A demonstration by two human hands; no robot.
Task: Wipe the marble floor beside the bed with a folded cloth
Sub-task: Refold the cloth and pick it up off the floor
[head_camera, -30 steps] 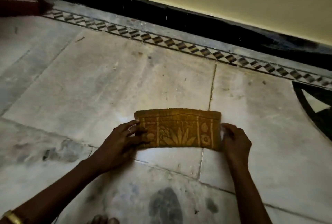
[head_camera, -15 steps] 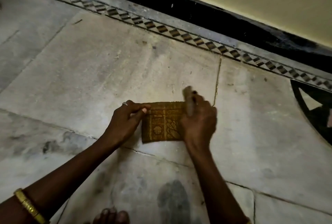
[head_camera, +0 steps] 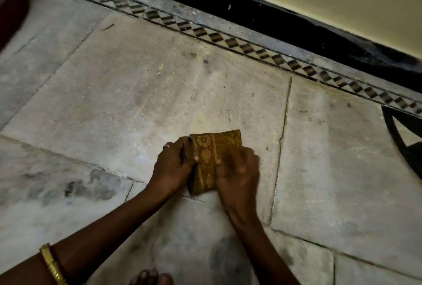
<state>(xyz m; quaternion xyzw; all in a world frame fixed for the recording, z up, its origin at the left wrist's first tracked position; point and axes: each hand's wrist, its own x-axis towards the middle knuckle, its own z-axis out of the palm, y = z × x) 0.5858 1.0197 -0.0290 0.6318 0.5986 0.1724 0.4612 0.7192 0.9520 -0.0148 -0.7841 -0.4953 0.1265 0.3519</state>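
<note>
Both hands on the folded cloth [head_camera: 214, 147]
Left hand [head_camera: 171, 166] pinches its left edge; right hand [head_camera: 237, 170], blurred, covers the right side, grip unclear. It lies on the marble floor [head_camera: 137, 92], long axis running away toward the inlaid border [head_camera: 228, 42].

Folded cloth [head_camera: 217, 154] flat on the marble floor [head_camera: 137, 92].
You have it folded into a compact rectangle of several layers, mustard-yellow with a darker woven floral and banded pattern, its long side running away from you. It lies on a pale, grey-veined slab, just left of a slab joint. Your left hand [head_camera: 173, 166] grips its layered left edge; your right hand [head_camera: 237, 175], blurred, lies over its lower right part.
</note>
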